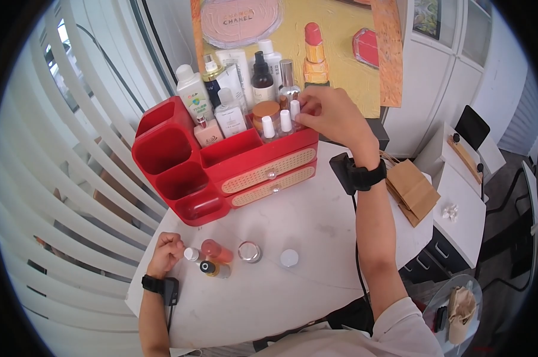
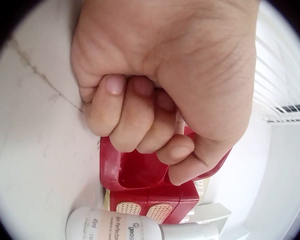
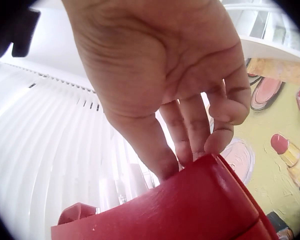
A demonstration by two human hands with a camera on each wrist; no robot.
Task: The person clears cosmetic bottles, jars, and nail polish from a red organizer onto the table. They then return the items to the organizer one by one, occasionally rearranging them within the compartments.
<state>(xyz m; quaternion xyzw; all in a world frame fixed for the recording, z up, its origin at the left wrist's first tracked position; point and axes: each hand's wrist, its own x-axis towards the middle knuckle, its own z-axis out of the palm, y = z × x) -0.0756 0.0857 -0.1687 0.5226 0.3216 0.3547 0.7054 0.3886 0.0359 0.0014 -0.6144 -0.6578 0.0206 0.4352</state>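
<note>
The right hand (image 1: 334, 116) reaches over the right end of the red organizer (image 1: 188, 190), wrist raised above the rim and fingers bent down and in toward the small bottle (image 1: 295, 107) with a white cap. Its thumb and index finger come together right at that cap; the right wrist view hides the fingertips behind the organizer's wall, so I cannot tell whether they pinch the bottle or merely touch it. The bottle is in the organizer's top tray, next to two more white caps (image 1: 277, 124) and near an orange-lidded jar (image 1: 266, 112). The right forearm runs up from the near edge of the table (image 1: 316, 226), a black strap (image 1: 367, 177) around the wrist. The left hand (image 1: 166, 254) is loosely clenched, grasping nothing: its fingers fold into the palm, with the thumb alongside them on the side away from the tabletop. It is low over the table's left side, in front of the organizer, just beside a white bottle (image 2: 110, 225), with a pink bottle (image 1: 217, 251) and a dark-capped bottle (image 1: 215, 269) a little beyond.
</note>
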